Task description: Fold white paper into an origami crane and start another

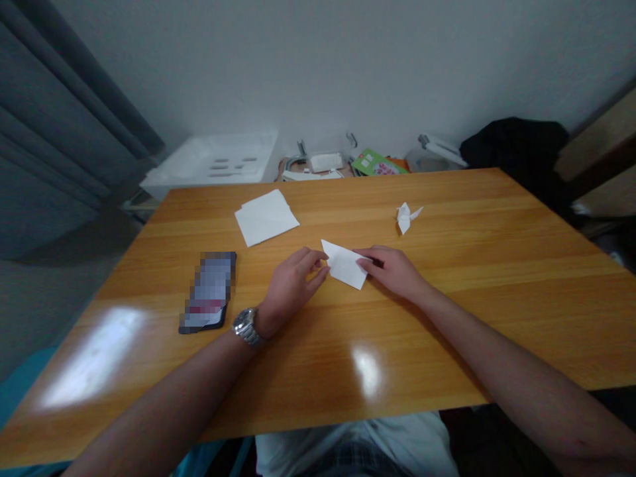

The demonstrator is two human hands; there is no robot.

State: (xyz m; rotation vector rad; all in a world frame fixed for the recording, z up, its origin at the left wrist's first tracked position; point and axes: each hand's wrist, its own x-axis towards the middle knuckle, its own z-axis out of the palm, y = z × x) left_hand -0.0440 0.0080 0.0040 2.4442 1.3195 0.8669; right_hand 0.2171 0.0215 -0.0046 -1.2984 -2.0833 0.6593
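A folded white sheet of paper (345, 265) is held a little above or against the middle of the wooden table; I cannot tell which. My right hand (390, 268) pinches its right end, thumb in front and fingers behind. At the left edge of the paper is my left hand (301, 278), its thumb and fingertips brought together on that edge. Beyond my right hand stands a small white origami crane (404, 217). Several loose white paper sheets (267, 217) lie stacked to the back left.
A smartphone (209, 291) with a blurred screen lies on the left of the table (462, 232). Behind the far edge are a white plastic tray (213, 159), a green booklet (375, 162) and a dark cloth (514, 142). A grey curtain (59, 119) hangs at left.
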